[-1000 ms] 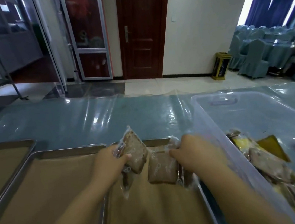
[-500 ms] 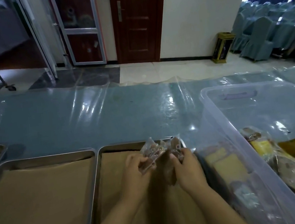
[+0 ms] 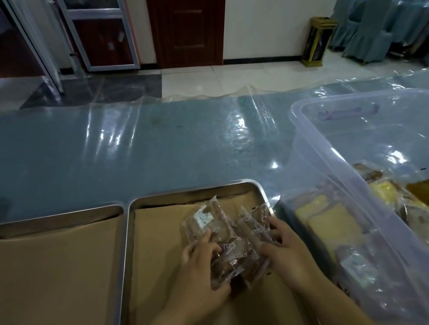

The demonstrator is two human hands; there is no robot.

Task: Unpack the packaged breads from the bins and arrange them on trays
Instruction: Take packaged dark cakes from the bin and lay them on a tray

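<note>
Left grip (image 3: 195,274) and right grip (image 3: 284,248) are both curled around a bunch of clear-plastic bread packets (image 3: 225,241) holding brown slices, pressing them together between the two. I hold them over the far half of the rectangular steel tray lined with brown paper (image 3: 195,191), nearer its right edge. Whether they touch the paper I cannot tell.

The job looks barely begun to me. No unwrapped bread lies on this tray, and the second paper-lined steel tray (image 3: 48,216) just beside it on the left shows only paper. The packets in my grips look sealed as far as I can see. The large clear plastic bin (image 3: 347,163) at the right end of the blue-grey film-covered desk (image 3: 126,151) holds plenty more wrapped bread, with pale yellow slices (image 3: 330,225) against its near-left wall and darker pieces further right. Nearly all the opening and arranging is left.

Half a second ago the packets were up by the tray's far rim; now they sit nearer to me. A second ago each grip held its own packet apart from the other; now they are bunched together.
</note>
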